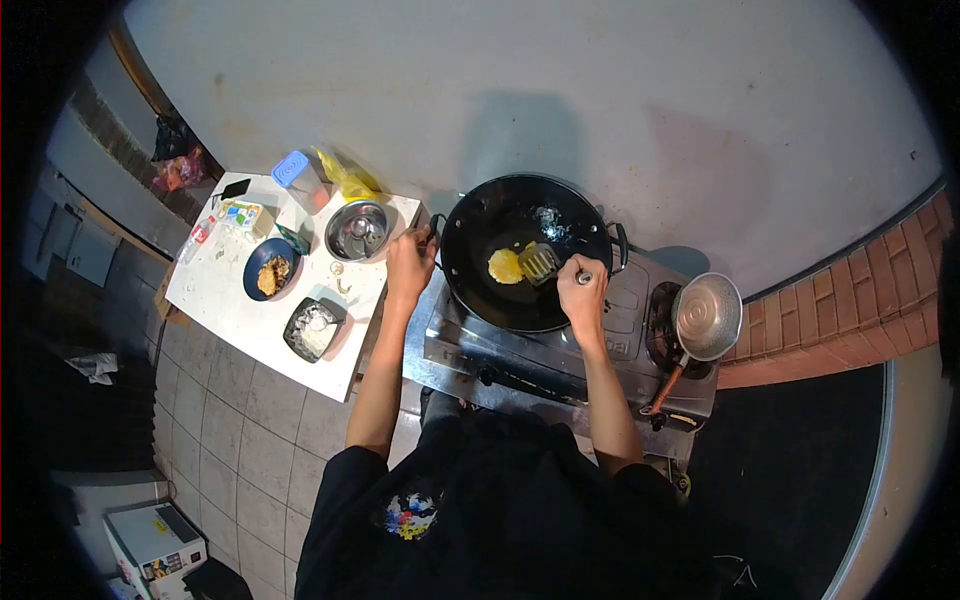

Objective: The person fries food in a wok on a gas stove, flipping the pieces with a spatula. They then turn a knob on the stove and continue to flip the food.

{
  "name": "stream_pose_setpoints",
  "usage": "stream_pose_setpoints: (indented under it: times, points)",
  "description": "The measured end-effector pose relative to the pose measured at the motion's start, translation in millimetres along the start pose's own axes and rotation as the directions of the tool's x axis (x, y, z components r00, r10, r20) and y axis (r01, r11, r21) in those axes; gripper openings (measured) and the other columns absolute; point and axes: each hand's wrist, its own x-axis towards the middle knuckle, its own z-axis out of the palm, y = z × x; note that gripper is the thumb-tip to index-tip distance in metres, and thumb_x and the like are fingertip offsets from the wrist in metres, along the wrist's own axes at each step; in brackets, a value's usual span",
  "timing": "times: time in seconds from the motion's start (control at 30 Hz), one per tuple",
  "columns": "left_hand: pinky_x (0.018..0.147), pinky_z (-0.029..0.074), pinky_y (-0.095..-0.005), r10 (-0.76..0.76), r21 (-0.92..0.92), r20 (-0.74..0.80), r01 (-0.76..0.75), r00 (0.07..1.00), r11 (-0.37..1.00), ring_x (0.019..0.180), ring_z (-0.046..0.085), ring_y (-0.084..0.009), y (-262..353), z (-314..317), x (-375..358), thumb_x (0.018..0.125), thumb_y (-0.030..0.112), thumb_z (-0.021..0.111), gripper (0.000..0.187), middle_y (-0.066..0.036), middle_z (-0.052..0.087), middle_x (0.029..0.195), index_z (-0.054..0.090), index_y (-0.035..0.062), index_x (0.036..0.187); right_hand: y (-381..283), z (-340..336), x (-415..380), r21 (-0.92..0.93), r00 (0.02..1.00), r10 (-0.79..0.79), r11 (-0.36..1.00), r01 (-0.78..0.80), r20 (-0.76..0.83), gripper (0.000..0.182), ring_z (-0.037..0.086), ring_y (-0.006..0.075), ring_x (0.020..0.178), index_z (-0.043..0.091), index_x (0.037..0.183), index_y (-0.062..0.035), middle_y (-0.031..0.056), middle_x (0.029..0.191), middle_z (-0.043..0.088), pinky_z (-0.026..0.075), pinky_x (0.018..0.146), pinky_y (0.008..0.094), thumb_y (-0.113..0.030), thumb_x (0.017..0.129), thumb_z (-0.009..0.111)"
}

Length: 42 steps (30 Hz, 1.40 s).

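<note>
A large black wok [480, 300] sits on the gas stove [625, 325]. In it lies a yellow, flat round piece of food [505, 266], perhaps an egg or fritter. My right hand [583, 290] is closed around the handle of a slotted spatula [540, 263]. The spatula's head rests in the wok at the right edge of the food. At the wok's left side, my left hand [407, 265] has its fingers curled at the loop handle [437, 226], and they appear to grip it.
A saucepan [706, 315] stands on the right burner, its handle toward me. On the white table [225, 325] at left are a steel bowl [357, 230], a blue plate of fried food [271, 270], a dark bowl of white powder [314, 330] and a blue-lidded container [300, 180]. A wall rises behind.
</note>
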Motion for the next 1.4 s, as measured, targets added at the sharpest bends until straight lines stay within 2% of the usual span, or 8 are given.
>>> stream_pose_setpoints:
  times: [0.43, 0.5, 0.53, 0.63, 0.9, 1.0, 1.2, 1.4]
  points:
    - [0.071, 0.051, -0.0413, -0.048, 0.019, -0.005, 0.048, 0.999, 0.999, 0.076, 0.066, -0.0367, -5.4, 3.5, 2.6, 0.077, 0.008, 0.065, 0.024, -0.025, 0.065, 0.080, 0.068, -0.0040, 0.099, 14.4, 5.0, 9.9, 0.002, 0.994, 0.035, 0.999, -0.035, -0.100, 0.018, 0.052, 0.0451, 0.061, 0.052, 0.064, 0.0044, 0.0260, 0.061, 0.047, 0.039, 0.056, 0.0446, -0.009, 0.075, 0.048]
    - [0.071, 0.052, -0.0412, -0.062, 0.058, 0.016, 0.061, 0.998, 0.996, 0.077, 0.066, -0.0366, -3.6, 2.4, 2.5, 0.077, 0.008, 0.065, 0.025, -0.025, 0.065, 0.082, 0.068, -0.0039, 0.098, 21.9, 0.6, 11.6, 0.075, 0.995, 0.090, 0.993, -0.087, -0.040, 0.018, 0.053, 0.0390, 0.054, 0.051, 0.064, 0.0056, 0.0240, 0.058, 0.044, 0.040, 0.055, 0.0415, -0.008, 0.075, 0.048]
    - [0.071, 0.052, -0.0412, -0.057, 0.056, 0.012, 0.056, 0.998, 0.997, 0.077, 0.066, -0.0366, -2.6, 2.1, 2.6, 0.077, 0.008, 0.065, 0.025, -0.025, 0.065, 0.082, 0.068, -0.0039, 0.098, 21.5, 0.2, 11.0, 0.038, 0.995, 0.060, 0.998, -0.057, -0.085, 0.020, 0.052, 0.0281, 0.048, 0.054, 0.060, 0.0052, 0.0192, 0.052, 0.047, 0.040, 0.053, 0.0377, -0.008, 0.075, 0.047]
    - [0.071, 0.052, -0.0409, -0.066, 0.004, 0.017, 0.066, 0.998, 0.998, 0.076, 0.066, -0.0365, -5.1, 1.0, 4.0, 0.077, 0.008, 0.066, 0.024, -0.026, 0.065, 0.081, 0.068, -0.0039, 0.098, -1.1, -14.2, 2.5, 0.173, 0.996, 0.091, 0.981, -0.086, -0.020, 0.022, 0.053, 0.0203, 0.047, 0.057, 0.057, 0.0027, 0.0138, 0.049, 0.053, 0.041, 0.051, 0.0349, -0.007, 0.074, 0.048]
    - [0.071, 0.052, -0.0394, -0.040, 0.052, 0.017, 0.039, 0.999, 0.998, 0.075, 0.067, -0.0356, -3.2, -0.1, 2.6, 0.077, 0.008, 0.066, 0.023, -0.025, 0.065, 0.081, 0.068, -0.0052, 0.096, -11.0, -3.8, -6.9, 0.258, 0.992, 0.121, 0.958, -0.123, 0.024, 0.024, 0.056, 0.0168, 0.047, 0.058, 0.056, 0.0023, 0.0102, 0.047, 0.054, 0.041, 0.049, 0.0317, -0.006, 0.076, 0.048]
    - [0.071, 0.052, -0.0395, -0.044, 0.009, 0.002, 0.044, 0.999, 0.999, 0.076, 0.067, -0.0350, -7.0, 2.0, 1.7, 0.077, 0.009, 0.066, 0.024, -0.025, 0.066, 0.082, 0.068, -0.0053, 0.096, -26.3, -4.0, -12.8, 0.290, 0.939, 0.296, 0.896, -0.336, 0.173, 0.024, 0.055, 0.0168, 0.046, 0.058, 0.055, 0.0025, 0.0103, 0.047, 0.054, 0.041, 0.048, 0.0321, -0.005, 0.076, 0.047]
    - [0.071, 0.052, -0.0398, -0.069, -0.008, 0.030, 0.070, 0.997, 0.998, 0.077, 0.067, -0.0350, -7.9, 2.6, 3.2, 0.077, 0.009, 0.067, 0.025, -0.025, 0.066, 0.082, 0.067, -0.0058, 0.097, 1.5, 13.5, -10.6, 0.251, 0.998, 0.018, 0.968, -0.031, 0.055, 0.025, 0.055, 0.0176, 0.045, 0.057, 0.055, 0.0034, 0.0120, 0.048, 0.054, 0.041, 0.048, 0.0324, -0.004, 0.076, 0.046]
    - [0.071, 0.052, -0.0405, -0.042, 0.055, 0.033, 0.040, 0.999, 0.998, 0.077, 0.067, -0.0362, 0.3, -2.2, 2.4, 0.077, 0.007, 0.066, 0.025, -0.027, 0.065, 0.083, 0.067, -0.0067, 0.098, 4.4, 13.5, -2.9, 0.260, 0.993, 0.036, 0.964, -0.063, 0.108, 0.025, 0.056, 0.0188, 0.046, 0.058, 0.056, 0.0038, 0.0133, 0.049, 0.056, 0.041, 0.049, 0.0330, -0.004, 0.076, 0.045]
